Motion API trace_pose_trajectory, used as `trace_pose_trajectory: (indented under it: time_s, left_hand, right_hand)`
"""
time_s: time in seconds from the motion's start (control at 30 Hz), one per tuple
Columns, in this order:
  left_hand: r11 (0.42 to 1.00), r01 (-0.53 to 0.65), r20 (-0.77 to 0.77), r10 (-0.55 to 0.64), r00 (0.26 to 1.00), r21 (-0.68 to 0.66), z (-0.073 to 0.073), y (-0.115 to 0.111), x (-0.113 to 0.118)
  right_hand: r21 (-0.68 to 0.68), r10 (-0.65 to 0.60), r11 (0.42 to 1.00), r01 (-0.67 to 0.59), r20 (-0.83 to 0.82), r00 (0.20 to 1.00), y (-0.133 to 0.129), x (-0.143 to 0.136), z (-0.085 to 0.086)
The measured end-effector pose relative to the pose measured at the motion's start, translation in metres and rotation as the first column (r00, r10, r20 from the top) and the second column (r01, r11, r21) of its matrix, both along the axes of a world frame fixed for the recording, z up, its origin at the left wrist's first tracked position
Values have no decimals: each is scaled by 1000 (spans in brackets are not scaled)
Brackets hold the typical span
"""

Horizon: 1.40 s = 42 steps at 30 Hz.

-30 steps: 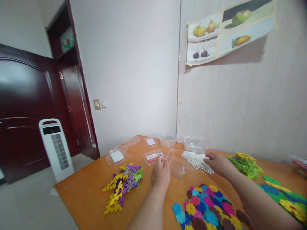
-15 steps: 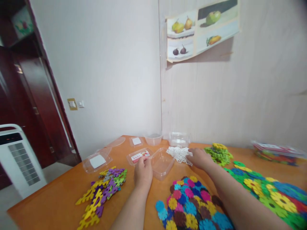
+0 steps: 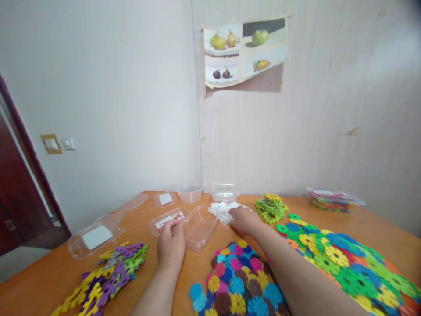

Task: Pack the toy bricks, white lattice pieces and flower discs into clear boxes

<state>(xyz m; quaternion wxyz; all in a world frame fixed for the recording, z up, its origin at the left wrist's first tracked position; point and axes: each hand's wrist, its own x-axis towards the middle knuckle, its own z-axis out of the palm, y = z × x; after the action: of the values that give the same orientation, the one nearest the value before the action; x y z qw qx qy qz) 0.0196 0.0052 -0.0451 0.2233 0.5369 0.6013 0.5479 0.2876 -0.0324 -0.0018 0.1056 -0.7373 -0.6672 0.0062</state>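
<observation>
A clear plastic box (image 3: 200, 235) lies open on the table, with nothing visible in it. My left hand (image 3: 171, 245) is at its left side, fingers closed on the box's edge. Just right of the box is a pile of white lattice pieces (image 3: 224, 211). My right hand (image 3: 244, 220) rests on the pile's right side, its fingers bent down onto the pieces; whether they grip one is hidden. A clear lid with a red and white label (image 3: 169, 219) lies behind my left hand.
Purple and yellow pieces (image 3: 113, 274) lie at left, colourful discs (image 3: 237, 281) in front, larger discs (image 3: 348, 259) at right. Green pieces (image 3: 271, 208), a filled box (image 3: 333, 200), a clear tub (image 3: 190, 194), another clear box (image 3: 225, 192) and a lid (image 3: 98, 237) stand farther back.
The view has turned to the right, so everything sits farther left in the picture. My right hand has moved slightly further over the white pieces; my left hand stays at the box.
</observation>
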Motion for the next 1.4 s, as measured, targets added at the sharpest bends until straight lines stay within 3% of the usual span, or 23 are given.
trace_pose_trajectory:
  time_s: [0.43, 0.83, 1.4]
  left_hand:
    - [999, 17, 36, -15, 999, -42, 5, -4, 3]
    - [998, -57, 11, 57, 998, -25, 9, -7, 3]
    - [996, -75, 17, 76, 997, -52, 10, -6, 4]
  right_hand:
    - [15, -44, 999, 47, -155, 987, 8, 13, 5]
    - [23, -60, 998, 63, -93, 994, 3, -1, 3]
    - [17, -67, 997, 70, -135, 989, 5, 3, 1]
